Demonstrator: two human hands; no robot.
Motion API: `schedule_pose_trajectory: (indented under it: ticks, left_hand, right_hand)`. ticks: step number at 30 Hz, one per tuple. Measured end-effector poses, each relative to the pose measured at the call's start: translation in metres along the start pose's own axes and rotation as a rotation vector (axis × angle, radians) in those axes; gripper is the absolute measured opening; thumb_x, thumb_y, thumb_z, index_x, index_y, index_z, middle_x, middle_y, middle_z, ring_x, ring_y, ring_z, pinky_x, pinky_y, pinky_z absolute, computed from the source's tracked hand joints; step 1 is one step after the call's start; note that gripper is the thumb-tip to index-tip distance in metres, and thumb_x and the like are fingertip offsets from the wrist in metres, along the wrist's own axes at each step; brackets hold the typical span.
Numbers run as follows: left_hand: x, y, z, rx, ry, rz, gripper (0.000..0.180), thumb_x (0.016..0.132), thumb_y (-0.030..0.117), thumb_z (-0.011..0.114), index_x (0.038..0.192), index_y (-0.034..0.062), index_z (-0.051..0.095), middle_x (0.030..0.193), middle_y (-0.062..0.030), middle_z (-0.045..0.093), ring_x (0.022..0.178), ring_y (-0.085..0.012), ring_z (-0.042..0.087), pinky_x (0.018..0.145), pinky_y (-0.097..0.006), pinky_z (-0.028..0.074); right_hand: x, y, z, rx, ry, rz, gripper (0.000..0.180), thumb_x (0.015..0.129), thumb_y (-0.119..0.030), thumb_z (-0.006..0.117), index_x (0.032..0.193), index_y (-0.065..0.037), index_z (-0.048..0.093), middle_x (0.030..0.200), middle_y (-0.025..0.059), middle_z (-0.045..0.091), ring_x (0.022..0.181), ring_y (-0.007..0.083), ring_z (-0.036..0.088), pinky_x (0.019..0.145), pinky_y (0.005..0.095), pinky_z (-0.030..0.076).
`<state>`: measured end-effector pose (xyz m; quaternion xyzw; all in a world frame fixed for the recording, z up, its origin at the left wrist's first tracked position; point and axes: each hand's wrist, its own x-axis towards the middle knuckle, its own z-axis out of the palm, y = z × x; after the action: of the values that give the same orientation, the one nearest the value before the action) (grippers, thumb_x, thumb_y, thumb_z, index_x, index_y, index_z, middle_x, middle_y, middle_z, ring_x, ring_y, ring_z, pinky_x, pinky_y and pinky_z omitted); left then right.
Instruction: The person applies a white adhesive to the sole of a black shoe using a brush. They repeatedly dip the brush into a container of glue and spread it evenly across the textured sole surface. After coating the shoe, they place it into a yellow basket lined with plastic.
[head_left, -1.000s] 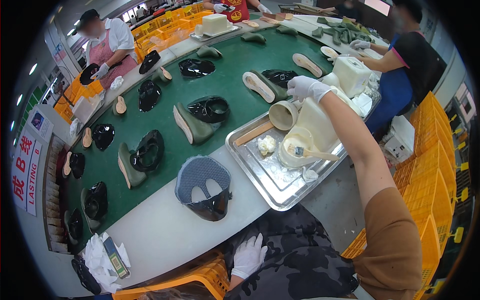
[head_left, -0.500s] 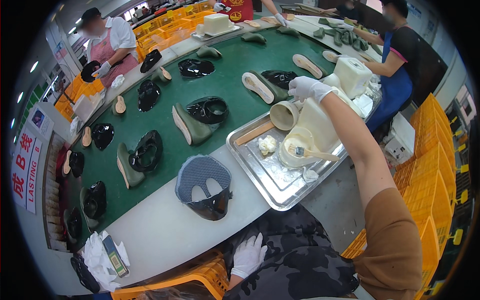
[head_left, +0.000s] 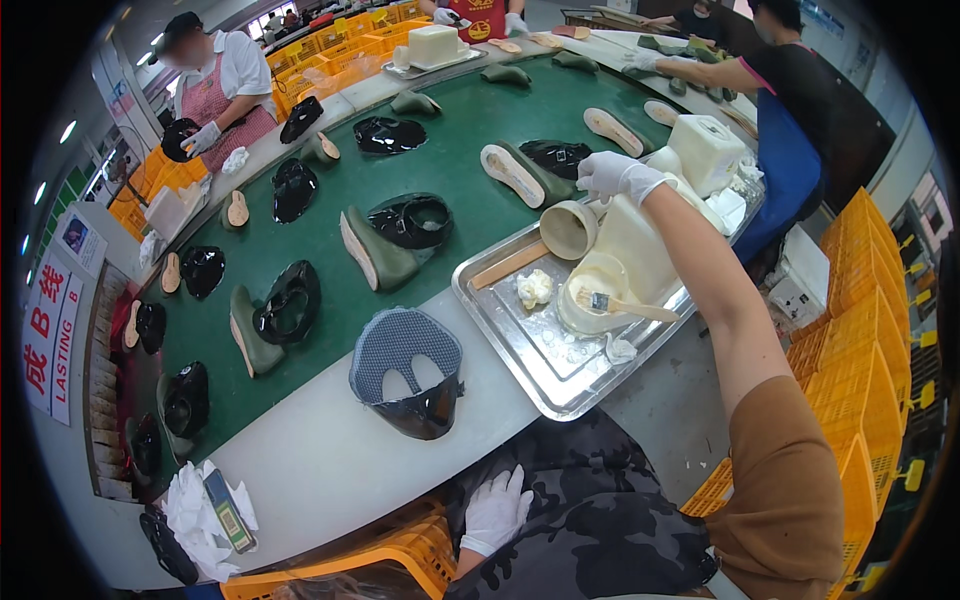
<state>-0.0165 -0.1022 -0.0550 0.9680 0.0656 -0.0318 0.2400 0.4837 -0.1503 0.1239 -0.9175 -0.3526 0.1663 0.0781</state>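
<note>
My left hand, in a white glove, lies flat on my dark camouflage apron with fingers extended. Gloved as well, my right hand rests over the upper end of a white plastic jug. Its fingers are bent and held together, and what they may hold is hidden. Beneath that arm, a metal tray bears the jug, a beige cup on its side, and a white tub with a brush across it. A glossy black shoe upper with grey lining stands left of the tray.
Green shoe lasts and black uppers lie across the green conveyor belt. Yellow crates line the right side. A phone-like object leans on crumpled white cloth at near left. Co-workers stand around the belt.
The lasts and uppers on the belt have shifted slightly left. The co-worker at right has reached farther toward the pile of green lasts. My hands have stayed in place.
</note>
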Motion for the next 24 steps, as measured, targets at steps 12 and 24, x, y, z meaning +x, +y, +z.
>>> schedule_pose_trajectory:
  ticks: [12, 24]
  left_hand:
    - [-0.002, -0.004, 0.007, 0.031, 0.032, 0.008, 0.048, 0.086, 0.035, 0.05, 0.124, 0.0067, 0.048, 0.112, -0.0154, 0.056, 0.09, -0.0329, 0.057, 0.08, -0.042, 0.046]
    - [-0.001, -0.002, 0.006, -0.002, -0.005, -0.014, 0.048, 0.085, 0.03, 0.054, 0.124, 0.0038, 0.046, 0.111, -0.0171, 0.056, 0.098, -0.0328, 0.055, 0.086, -0.041, 0.044]
  right_hand:
    - [-0.003, -0.004, -0.002, -0.012, -0.008, 0.011, 0.026, 0.087, -0.024, 0.052, 0.097, -0.002, 0.063, 0.083, 0.009, 0.066, 0.077, 0.0238, 0.063, 0.071, 0.0353, 0.047]
    - [-0.001, -0.001, 0.0, -0.012, 0.01, -0.026, 0.021, 0.088, -0.019, 0.052, 0.092, 0.0, 0.061, 0.078, 0.0085, 0.066, 0.064, 0.0166, 0.064, 0.061, 0.0305, 0.05]
